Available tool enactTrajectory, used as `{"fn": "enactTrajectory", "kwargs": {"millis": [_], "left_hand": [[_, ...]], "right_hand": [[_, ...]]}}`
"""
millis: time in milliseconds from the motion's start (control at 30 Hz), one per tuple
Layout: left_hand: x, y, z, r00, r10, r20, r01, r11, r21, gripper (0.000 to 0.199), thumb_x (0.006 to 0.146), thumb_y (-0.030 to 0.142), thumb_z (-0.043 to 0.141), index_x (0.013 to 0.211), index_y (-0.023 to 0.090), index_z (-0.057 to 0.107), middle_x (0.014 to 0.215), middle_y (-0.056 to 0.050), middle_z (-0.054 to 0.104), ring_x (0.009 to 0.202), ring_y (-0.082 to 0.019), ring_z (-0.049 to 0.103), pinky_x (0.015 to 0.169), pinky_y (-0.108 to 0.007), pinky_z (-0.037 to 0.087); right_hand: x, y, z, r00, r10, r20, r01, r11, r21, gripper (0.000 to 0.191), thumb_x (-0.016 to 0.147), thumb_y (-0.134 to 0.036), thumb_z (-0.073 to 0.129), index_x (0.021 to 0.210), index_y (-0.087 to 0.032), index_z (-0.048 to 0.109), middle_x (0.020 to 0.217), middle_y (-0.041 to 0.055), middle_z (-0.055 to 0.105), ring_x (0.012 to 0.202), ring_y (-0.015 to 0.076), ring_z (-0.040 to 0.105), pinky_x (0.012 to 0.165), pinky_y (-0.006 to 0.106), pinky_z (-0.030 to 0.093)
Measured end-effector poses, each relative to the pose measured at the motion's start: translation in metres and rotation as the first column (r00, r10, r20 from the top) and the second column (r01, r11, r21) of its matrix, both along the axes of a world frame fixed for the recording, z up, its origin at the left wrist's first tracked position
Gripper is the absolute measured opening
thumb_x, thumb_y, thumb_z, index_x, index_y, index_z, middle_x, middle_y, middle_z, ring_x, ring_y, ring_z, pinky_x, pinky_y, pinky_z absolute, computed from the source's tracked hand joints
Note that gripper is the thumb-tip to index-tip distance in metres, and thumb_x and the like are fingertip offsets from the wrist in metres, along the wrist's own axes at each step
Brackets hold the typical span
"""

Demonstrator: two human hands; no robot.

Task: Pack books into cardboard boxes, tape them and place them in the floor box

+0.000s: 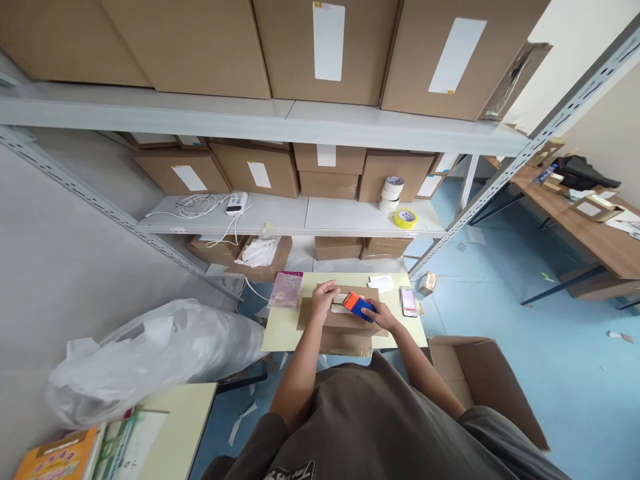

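Note:
In my right hand (379,314) is a small blue and orange box-shaped item (361,307), tilted, its orange end toward my left hand. My left hand (325,298) is over the left part of a brown cardboard box (360,325), its fingers slightly curved and apart. Whether it touches the box is unclear. Partly covered by the blue and orange item, a pale piece (340,304) lies on the box between my hands. The box rests on a pale yellow table (280,332).
A pink plastic packet (287,289), white paper (381,283) and a phone (409,301) lie around the box. Ahead, a shelf (280,215) holds cartons, tape rolls (405,219) and a power strip (237,203). An open carton (487,380) stands at right, a plastic bag (165,353) at left.

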State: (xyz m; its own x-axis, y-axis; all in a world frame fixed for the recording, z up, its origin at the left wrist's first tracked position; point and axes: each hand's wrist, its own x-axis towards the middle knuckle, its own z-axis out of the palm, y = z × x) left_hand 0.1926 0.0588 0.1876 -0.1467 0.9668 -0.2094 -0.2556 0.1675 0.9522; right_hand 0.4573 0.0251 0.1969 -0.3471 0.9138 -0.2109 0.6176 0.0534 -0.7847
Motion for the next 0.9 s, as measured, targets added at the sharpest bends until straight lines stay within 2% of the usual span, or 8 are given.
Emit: {"fn": "enactTrajectory", "kwargs": {"millis": [100, 233, 400, 500, 600, 700, 900], "left_hand": [[0.002, -0.001, 0.001, 0.995, 0.075, -0.067, -0.072, 0.997, 0.041, 0.047, 0.072, 0.028, 0.085, 0.116, 0.014, 0.078, 0.093, -0.011, 0.081, 0.089, -0.023, 0.076, 0.091, -0.038, 0.058], [0.003, -0.005, -0.008, 0.984, 0.165, -0.065, -0.165, 0.986, 0.015, 0.04, 0.071, 0.027, 0.082, 0.109, 0.014, 0.079, 0.089, -0.011, 0.081, 0.084, -0.023, 0.076, 0.087, -0.037, 0.059], [-0.004, -0.008, -0.028, 0.97, 0.241, -0.03, -0.243, 0.965, -0.1, 0.035, 0.063, 0.022, 0.083, 0.097, 0.014, 0.08, 0.082, -0.009, 0.081, 0.081, -0.023, 0.077, 0.087, -0.038, 0.06], [-0.017, -0.006, -0.034, 0.949, 0.305, -0.082, -0.313, 0.941, -0.127, 0.03, 0.062, 0.023, 0.084, 0.091, 0.015, 0.081, 0.08, -0.009, 0.08, 0.082, -0.025, 0.077, 0.084, -0.039, 0.061], [-0.041, -0.004, -0.037, 0.906, 0.4, -0.138, -0.416, 0.903, -0.108, 0.025, 0.064, 0.022, 0.082, 0.087, 0.016, 0.081, 0.08, -0.008, 0.079, 0.082, -0.025, 0.076, 0.082, -0.038, 0.062], [-0.065, -0.006, -0.043, 0.882, 0.45, -0.136, -0.464, 0.881, -0.092, 0.023, 0.063, 0.021, 0.082, 0.085, 0.016, 0.08, 0.08, -0.007, 0.079, 0.08, -0.023, 0.076, 0.082, -0.038, 0.062], [-0.079, -0.014, -0.067, 0.843, 0.513, -0.158, -0.536, 0.823, -0.186, 0.022, 0.059, 0.018, 0.081, 0.08, 0.017, 0.077, 0.075, -0.005, 0.077, 0.079, -0.024, 0.076, 0.084, -0.04, 0.062]], "right_hand": [[-0.006, 0.003, 0.002, 0.993, -0.027, 0.111, 0.023, 0.999, 0.034, 0.055, 0.101, -0.07, 0.047, 0.119, -0.023, 0.072, 0.103, 0.0084, 0.079, 0.093, 0.0271, 0.072, 0.084, 0.035, 0.051], [-0.014, 0.011, 0.003, 0.961, -0.082, 0.264, 0.073, 0.996, 0.046, 0.053, 0.101, -0.072, 0.049, 0.111, -0.026, 0.073, 0.093, 0.0055, 0.078, 0.087, 0.0245, 0.071, 0.077, 0.029, 0.048], [-0.019, 0.021, 0.005, 0.974, -0.063, 0.218, 0.053, 0.997, 0.052, 0.053, 0.095, -0.075, 0.057, 0.1, -0.026, 0.075, 0.089, 0.0043, 0.077, 0.082, 0.0229, 0.07, 0.072, 0.027, 0.046], [-0.014, 0.027, 0.005, 0.985, -0.064, 0.162, 0.056, 0.997, 0.055, 0.053, 0.091, -0.075, 0.061, 0.092, -0.024, 0.075, 0.085, 0.004, 0.076, 0.08, 0.0225, 0.069, 0.07, 0.028, 0.046], [-0.003, 0.031, 0.002, 0.984, -0.091, 0.151, 0.081, 0.994, 0.07, 0.052, 0.09, -0.073, 0.062, 0.083, -0.023, 0.072, 0.08, 0.0043, 0.074, 0.077, 0.0223, 0.068, 0.069, 0.028, 0.044], [0.003, 0.036, -0.003, 0.985, -0.082, 0.151, 0.072, 0.995, 0.067, 0.05, 0.089, -0.072, 0.063, 0.079, -0.023, 0.07, 0.078, 0.0042, 0.073, 0.075, 0.0217, 0.066, 0.068, 0.028, 0.043], [-0.019, 0.042, -0.007, 0.963, -0.068, 0.26, 0.047, 0.995, 0.086, 0.057, 0.091, -0.076, 0.059, 0.073, -0.023, 0.068, 0.073, 0.0045, 0.071, 0.07, 0.02, 0.063, 0.064, 0.028, 0.04]]}}
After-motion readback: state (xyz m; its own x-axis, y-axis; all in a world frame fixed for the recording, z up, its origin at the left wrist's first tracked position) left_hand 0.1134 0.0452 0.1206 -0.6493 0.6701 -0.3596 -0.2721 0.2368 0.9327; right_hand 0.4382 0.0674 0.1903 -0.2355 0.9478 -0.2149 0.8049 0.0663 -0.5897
